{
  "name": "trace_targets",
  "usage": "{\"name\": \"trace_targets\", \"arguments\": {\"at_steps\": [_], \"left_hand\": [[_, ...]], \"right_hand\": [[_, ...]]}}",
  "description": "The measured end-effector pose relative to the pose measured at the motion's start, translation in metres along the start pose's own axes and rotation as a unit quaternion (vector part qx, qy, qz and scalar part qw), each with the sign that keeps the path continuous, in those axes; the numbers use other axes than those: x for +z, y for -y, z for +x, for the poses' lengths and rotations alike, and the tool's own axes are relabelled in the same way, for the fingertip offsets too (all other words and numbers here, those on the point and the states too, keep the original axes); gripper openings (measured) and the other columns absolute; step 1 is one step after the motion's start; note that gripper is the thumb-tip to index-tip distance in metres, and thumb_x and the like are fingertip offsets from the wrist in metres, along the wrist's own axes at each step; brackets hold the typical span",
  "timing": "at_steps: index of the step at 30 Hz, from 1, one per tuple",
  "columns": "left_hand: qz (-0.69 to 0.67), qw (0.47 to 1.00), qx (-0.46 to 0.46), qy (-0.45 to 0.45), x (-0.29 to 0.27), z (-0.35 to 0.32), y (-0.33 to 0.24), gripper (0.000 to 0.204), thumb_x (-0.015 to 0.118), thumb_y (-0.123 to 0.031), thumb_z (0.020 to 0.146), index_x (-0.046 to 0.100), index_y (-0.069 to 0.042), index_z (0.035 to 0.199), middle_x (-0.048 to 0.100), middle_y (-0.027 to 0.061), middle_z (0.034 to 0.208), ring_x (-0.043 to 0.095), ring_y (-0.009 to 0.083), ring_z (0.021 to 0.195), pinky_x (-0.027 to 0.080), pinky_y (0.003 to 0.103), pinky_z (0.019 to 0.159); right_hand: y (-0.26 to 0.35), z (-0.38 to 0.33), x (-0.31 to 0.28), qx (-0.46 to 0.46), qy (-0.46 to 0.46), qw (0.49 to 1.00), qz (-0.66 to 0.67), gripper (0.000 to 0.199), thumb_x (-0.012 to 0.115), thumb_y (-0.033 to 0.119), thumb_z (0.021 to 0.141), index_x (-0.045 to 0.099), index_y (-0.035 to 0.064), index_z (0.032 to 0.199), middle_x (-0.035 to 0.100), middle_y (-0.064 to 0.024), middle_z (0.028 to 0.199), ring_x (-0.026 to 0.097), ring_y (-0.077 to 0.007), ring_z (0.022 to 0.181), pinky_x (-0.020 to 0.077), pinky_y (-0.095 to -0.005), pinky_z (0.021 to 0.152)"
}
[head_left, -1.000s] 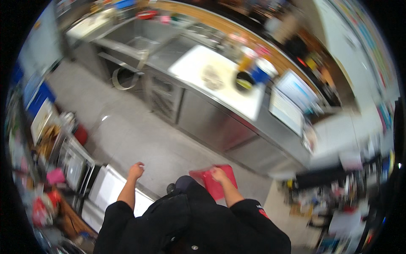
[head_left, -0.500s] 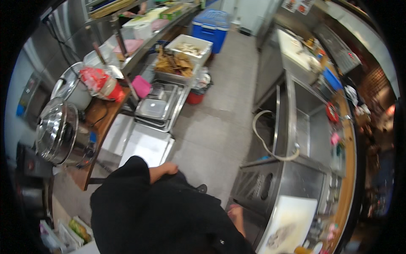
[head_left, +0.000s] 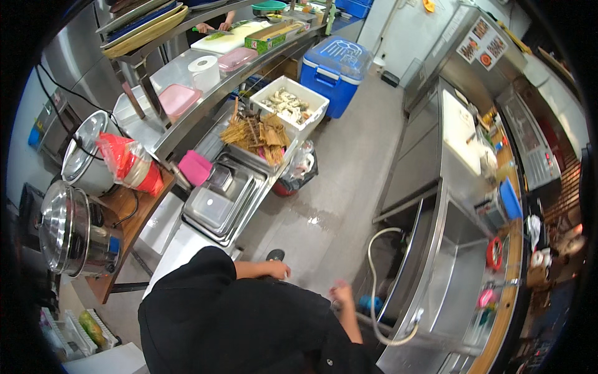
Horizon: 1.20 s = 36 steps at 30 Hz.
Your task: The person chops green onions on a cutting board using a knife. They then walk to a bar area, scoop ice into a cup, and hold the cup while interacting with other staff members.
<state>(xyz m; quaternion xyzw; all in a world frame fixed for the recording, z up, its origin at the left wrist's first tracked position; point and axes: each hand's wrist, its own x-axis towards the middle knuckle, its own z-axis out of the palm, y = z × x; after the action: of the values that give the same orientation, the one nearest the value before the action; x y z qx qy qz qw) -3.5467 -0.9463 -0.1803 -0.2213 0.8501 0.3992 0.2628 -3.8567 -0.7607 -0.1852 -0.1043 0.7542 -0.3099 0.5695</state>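
Observation:
My left hand (head_left: 277,270) hangs in front of my body with its fingers curled, and nothing shows in it. It is nearest to the left counter, beside a stack of steel trays (head_left: 243,206) with a lidded container (head_left: 208,206) on top. My right hand (head_left: 341,294) is low on the right, smeared by motion, so its fingers do not read clearly. Close to it, a pale hose (head_left: 372,268) loops down from the steel sink (head_left: 443,274). Neither hand touches a counter.
A grey floor aisle (head_left: 336,181) runs ahead, with a wet patch. On the left are a steel steamer pot (head_left: 96,243), a white foam box (head_left: 321,103), a bin bag (head_left: 305,171) and a blue cooler (head_left: 333,75). Another person's hands (head_left: 224,25) cut greens behind the shelf.
My view has moved forward and tilted up. The sink and trays sit nearer my body, and the other person's hands show more clearly. My right hand has risen in the picture.

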Motion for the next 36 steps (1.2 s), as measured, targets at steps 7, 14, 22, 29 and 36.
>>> {"name": "trace_targets", "arguments": {"at_steps": [7,14,22,29,36], "left_hand": [[-0.048,0.940,-0.242,-0.236,-0.231,0.019,0.137,0.032,0.062,-0.024,0.080,0.073,-0.017,0.110,0.072,0.0119,0.110,0.068,0.0320,0.103,0.053,0.045,0.090],[-0.044,0.934,-0.289,-0.205,-0.303,0.068,0.147,0.031,0.061,-0.024,0.084,0.071,-0.021,0.112,0.071,0.0097,0.114,0.066,0.0326,0.109,0.053,0.045,0.092],[-0.187,0.858,-0.284,-0.386,-0.305,0.157,0.036,0.024,0.061,-0.026,0.085,0.075,-0.018,0.103,0.072,0.0146,0.107,0.068,0.0327,0.101,0.052,0.043,0.092],[-0.310,0.829,-0.307,-0.349,-0.345,0.210,0.086,0.035,0.066,-0.039,0.089,0.071,-0.015,0.114,0.073,0.0118,0.107,0.069,0.0277,0.098,0.053,0.041,0.089],[-0.518,0.809,-0.207,-0.188,-0.369,0.290,0.145,0.069,0.068,-0.052,0.087,0.050,-0.018,0.144,0.050,0.0142,0.145,0.046,0.0303,0.134,0.039,0.049,0.106]], "right_hand": [[0.147,0.011,0.015,-0.214,0.072,0.947,-0.226,0.015,0.064,0.015,0.092,0.073,0.0066,0.099,0.072,-0.0094,0.080,0.066,-0.0170,0.074,0.0526,-0.0338,0.071],[0.568,-0.184,-0.037,-0.683,0.080,0.576,-0.442,0.024,0.073,0.010,0.073,0.072,0.0122,0.096,0.062,-0.0026,0.079,0.061,-0.0224,0.074,0.0482,-0.0358,0.066],[0.719,-0.226,-0.038,-0.944,-0.002,0.246,-0.220,0.013,0.069,0.016,0.078,0.066,0.0036,0.079,0.057,-0.0060,0.085,0.056,-0.0190,0.082,0.0490,-0.0312,0.064],[0.801,-0.190,-0.068,-0.842,0.216,0.327,-0.371,0.013,0.069,0.021,0.068,0.072,0.0104,0.076,0.067,-0.0050,0.080,0.061,-0.0184,0.078,0.0452,-0.0319,0.066],[0.887,0.009,-0.021,-0.833,0.274,0.331,-0.349,0.006,0.066,0.014,0.068,0.061,0.0119,0.066,0.058,-0.0061,0.057,0.064,-0.0291,0.058,0.0521,-0.0416,0.058]]}}
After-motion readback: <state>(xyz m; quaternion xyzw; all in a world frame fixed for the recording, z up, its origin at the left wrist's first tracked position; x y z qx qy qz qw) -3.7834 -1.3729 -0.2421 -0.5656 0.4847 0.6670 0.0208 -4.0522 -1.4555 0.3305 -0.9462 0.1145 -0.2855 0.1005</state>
